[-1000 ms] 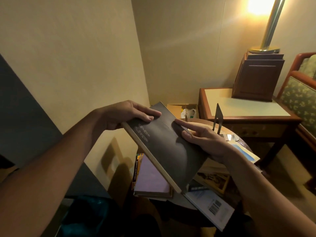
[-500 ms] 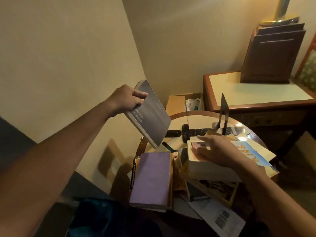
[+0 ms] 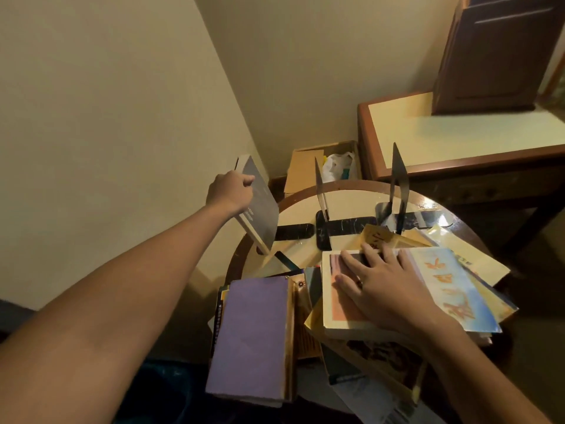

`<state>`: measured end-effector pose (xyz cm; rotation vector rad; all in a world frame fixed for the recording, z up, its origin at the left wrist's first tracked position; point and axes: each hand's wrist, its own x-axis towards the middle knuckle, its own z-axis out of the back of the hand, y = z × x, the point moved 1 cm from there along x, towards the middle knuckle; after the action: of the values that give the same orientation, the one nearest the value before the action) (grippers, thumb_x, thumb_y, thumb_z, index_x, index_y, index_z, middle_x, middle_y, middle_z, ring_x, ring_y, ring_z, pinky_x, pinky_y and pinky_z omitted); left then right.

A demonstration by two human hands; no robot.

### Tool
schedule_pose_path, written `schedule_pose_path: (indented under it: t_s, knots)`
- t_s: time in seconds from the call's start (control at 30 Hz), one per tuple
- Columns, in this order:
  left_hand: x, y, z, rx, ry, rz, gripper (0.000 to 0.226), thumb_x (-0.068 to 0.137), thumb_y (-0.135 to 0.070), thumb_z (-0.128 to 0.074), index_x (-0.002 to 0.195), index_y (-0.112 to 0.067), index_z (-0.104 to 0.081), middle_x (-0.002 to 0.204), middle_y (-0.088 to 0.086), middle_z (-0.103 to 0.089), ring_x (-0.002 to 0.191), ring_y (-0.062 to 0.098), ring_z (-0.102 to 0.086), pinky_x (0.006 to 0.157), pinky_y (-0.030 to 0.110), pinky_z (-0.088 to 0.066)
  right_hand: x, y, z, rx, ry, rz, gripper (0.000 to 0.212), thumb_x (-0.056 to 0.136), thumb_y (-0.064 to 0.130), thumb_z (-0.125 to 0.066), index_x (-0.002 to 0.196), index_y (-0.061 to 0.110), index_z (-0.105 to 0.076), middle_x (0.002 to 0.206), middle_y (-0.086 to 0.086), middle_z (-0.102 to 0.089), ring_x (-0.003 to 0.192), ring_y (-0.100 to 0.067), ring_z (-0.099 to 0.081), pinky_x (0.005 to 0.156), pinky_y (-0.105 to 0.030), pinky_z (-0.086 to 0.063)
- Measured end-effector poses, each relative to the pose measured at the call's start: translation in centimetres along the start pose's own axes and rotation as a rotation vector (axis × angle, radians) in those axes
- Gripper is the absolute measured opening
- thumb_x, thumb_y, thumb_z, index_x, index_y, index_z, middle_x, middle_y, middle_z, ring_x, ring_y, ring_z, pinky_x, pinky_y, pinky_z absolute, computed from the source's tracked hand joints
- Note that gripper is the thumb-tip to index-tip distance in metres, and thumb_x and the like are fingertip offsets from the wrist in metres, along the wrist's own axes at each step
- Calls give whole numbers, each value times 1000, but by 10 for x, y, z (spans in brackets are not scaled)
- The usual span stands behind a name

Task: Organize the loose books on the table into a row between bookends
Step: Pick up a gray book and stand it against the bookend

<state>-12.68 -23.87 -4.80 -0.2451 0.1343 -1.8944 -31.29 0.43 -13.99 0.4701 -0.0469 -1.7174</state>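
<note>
My left hand (image 3: 230,191) grips a dark grey book (image 3: 260,206) by its upper edge and holds it tilted over the left rim of the round table (image 3: 298,198). Two black metal bookends stand upright on the table: the left bookend (image 3: 321,197) near the middle and the right bookend (image 3: 397,188) further right. My right hand (image 3: 383,286) lies flat with spread fingers on a thick pale book (image 3: 339,304) atop a loose pile. A purple book (image 3: 252,338) lies flat at the near left of the pile.
A blue and orange covered book (image 3: 452,289) and several others fan out under my right hand. A cardboard box (image 3: 305,166) sits on the floor behind the table. A wooden side table (image 3: 458,130) with a dark cabinet (image 3: 501,50) stands at the right.
My right hand let go of the dark grey book and came down flat on the pale book. My left hand carried the dark book out to the left and down toward the table.
</note>
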Motion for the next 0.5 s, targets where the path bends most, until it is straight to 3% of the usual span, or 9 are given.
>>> schedule_pose_path:
  t_s: [0.1,0.27,0.37,0.5]
  knots:
    - [5,2,-15,21,3,12,39,100,-22,-54,139,-23,-58,138,2,-62,123,26,-60,95,36,-51,-2,-2,-5,4,-23,7,68,95,71,-8,156,45,6,168,-2,4,153,-32,8,122,-57,3]
    - [12,-3,-29,112,-19,8,42,99,-25,-57,142,-28,-55,138,4,-62,117,28,-62,73,29,-47,-4,-1,-2,13,-20,5,68,95,71,-8,156,46,6,168,-1,3,154,-31,8,122,-55,6]
    - [15,-3,-35,237,6,-5,51,98,-27,-57,148,-32,-46,136,10,-58,120,31,-54,89,38,-48,-6,0,0,14,-18,0,68,95,71,-9,156,46,5,168,0,3,154,-31,7,123,-55,5]
    - [7,-2,-43,418,16,-40,72,94,-39,-60,157,-34,-23,154,14,-32,130,34,-38,104,44,-36,-6,2,0,14,-30,-4,68,94,71,-9,156,45,4,168,0,0,154,-30,5,123,-55,4]
